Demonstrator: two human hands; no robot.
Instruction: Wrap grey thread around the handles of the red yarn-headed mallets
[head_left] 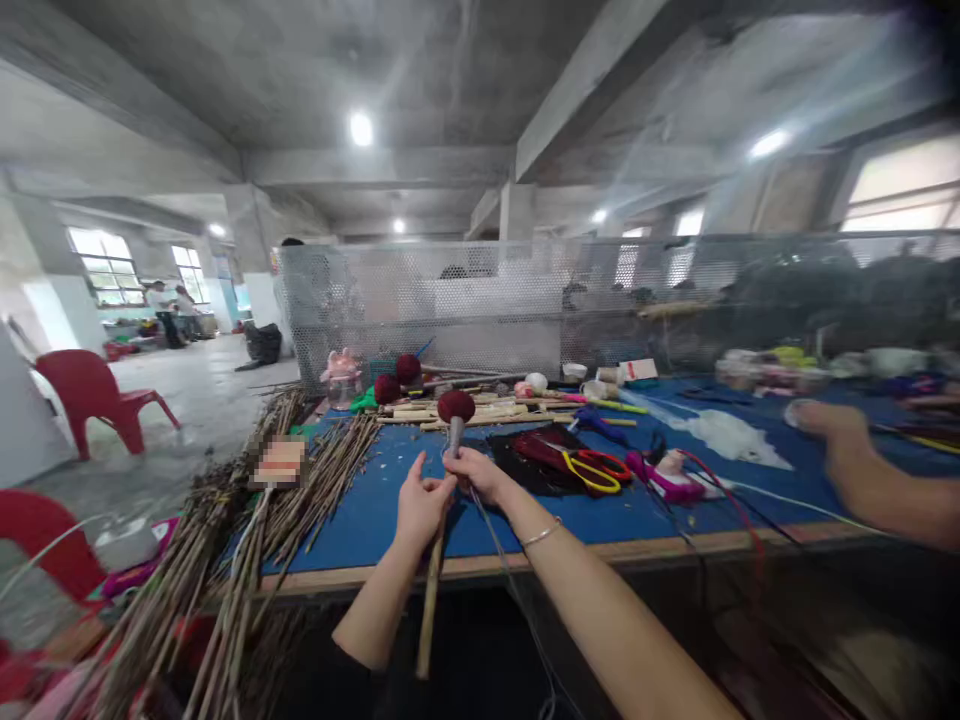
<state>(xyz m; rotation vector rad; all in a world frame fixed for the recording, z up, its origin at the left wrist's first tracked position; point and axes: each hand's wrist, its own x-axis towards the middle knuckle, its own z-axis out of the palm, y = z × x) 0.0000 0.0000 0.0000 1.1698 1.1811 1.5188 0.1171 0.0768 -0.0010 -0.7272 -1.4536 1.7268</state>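
Observation:
A wooden stick [430, 615] runs up between my hands, topped by a dark red ball [456, 405] with a grey wrapped neck [455, 436] under it. My left hand [420, 508] is closed round the stick below the neck, thumb and forefinger together. Fingers of my right hand [478, 474] pinch at the base of the neck, on a grey thread [504, 565] that trails down over the table edge toward my lap. The exact contact of the fingertips is partly hidden. Scissors with yellow and red handles [596, 470] lie right of my hands on dark cloth.
Bundles of thin twigs [330, 480] cover the table's left side. Behind my hands lie pale sticks [480, 412] and two more dark red balls [397, 380]. A perforated metal screen [360, 300] lines the back. Another person's arm [862, 470] reaches in from the right, near cables [724, 490].

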